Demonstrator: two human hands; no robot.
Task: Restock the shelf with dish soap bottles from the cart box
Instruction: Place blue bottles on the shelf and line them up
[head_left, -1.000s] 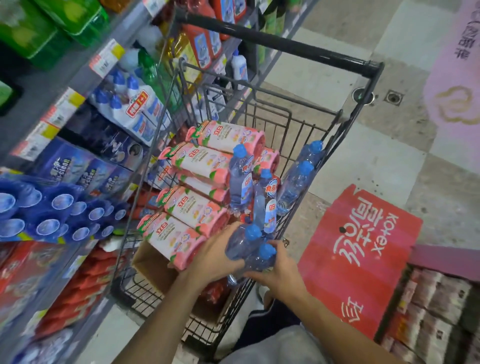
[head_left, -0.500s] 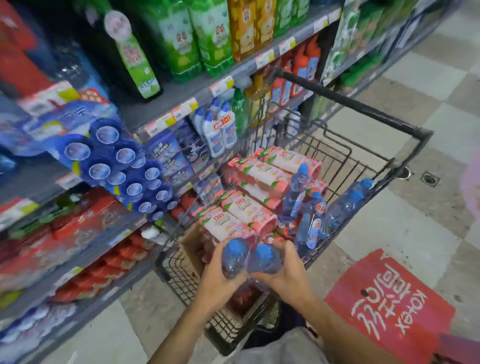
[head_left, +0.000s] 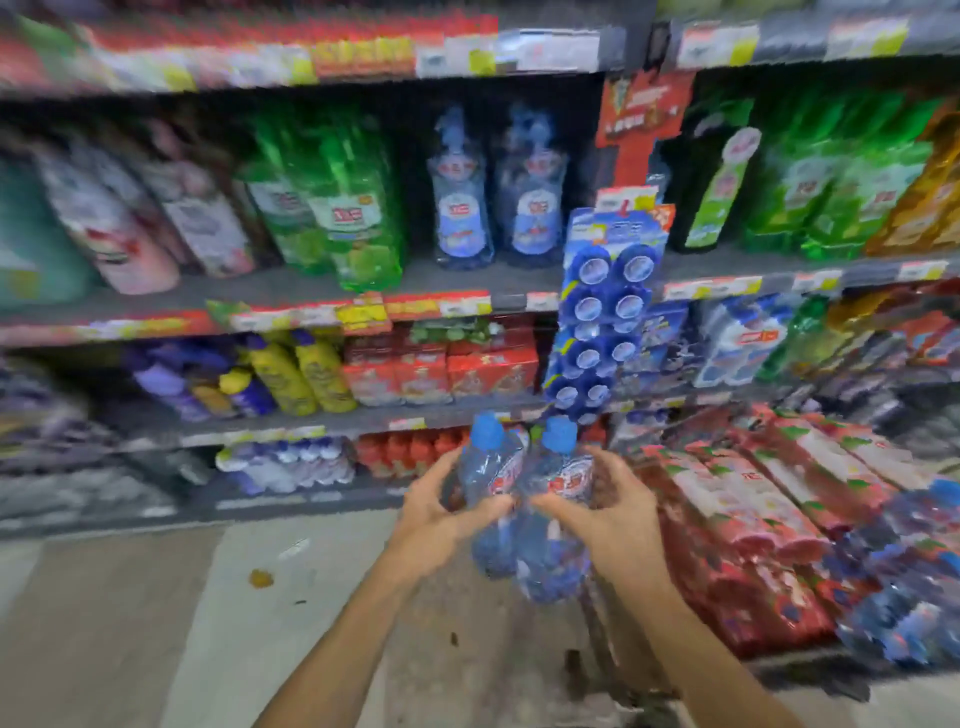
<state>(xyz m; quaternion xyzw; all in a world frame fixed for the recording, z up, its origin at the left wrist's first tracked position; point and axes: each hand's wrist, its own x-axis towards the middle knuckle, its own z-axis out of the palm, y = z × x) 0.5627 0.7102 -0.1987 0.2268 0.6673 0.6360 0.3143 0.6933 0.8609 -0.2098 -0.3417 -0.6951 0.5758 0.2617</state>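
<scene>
Ahead, blurred stocked shelves; both hands around two blue-capped bottles.

Two blue-capped dish soap bottles upright between left hand and right hand, before blurred shelves.

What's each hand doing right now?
Left hand: closed on the left blue-capped bottle.
Right hand: closed on the right blue-capped bottle.

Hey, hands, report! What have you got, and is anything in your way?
Left hand and right hand clamp two blue-capped bottles. Matching bottles on shelf above. Hanging blue pack strip close by.
</scene>
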